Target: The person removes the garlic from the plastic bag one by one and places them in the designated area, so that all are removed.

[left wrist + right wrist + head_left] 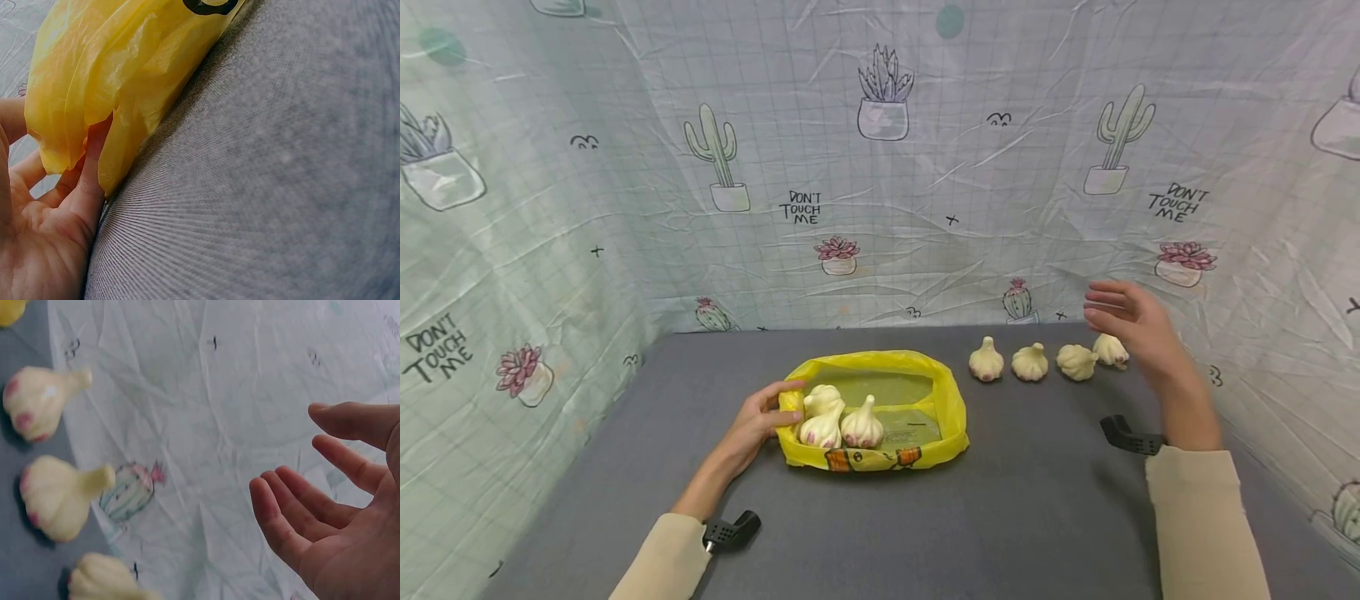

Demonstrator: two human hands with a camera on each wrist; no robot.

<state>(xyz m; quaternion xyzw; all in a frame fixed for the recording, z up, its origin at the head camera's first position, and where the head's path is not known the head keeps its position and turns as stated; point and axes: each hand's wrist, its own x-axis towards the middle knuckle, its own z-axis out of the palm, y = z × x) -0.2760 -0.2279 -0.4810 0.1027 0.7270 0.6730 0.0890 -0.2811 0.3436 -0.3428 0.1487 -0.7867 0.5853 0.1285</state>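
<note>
A yellow plastic bag [955, 417] lies on the table with its mouth spread wide. Three garlic bulbs [862, 427] sit together inside its left half. My left hand [754, 427] grips the bag's left rim, and the left wrist view shows fingers on both sides of the yellow plastic [134, 69]. Raised near the back right, my right hand [1138, 325] has its fingers spread and slightly bent, with nothing in them. Beside and below it, several garlic bulbs [1030, 362] form a row; the rightmost bulb [1108, 351] is partly covered by the hand.
The grey table [865, 533] reaches back to a hanging cloth [940, 250] printed with cacti, which also closes in both sides. In the right wrist view, garlic bulbs [56, 499] line the table's back edge, close to the cloth.
</note>
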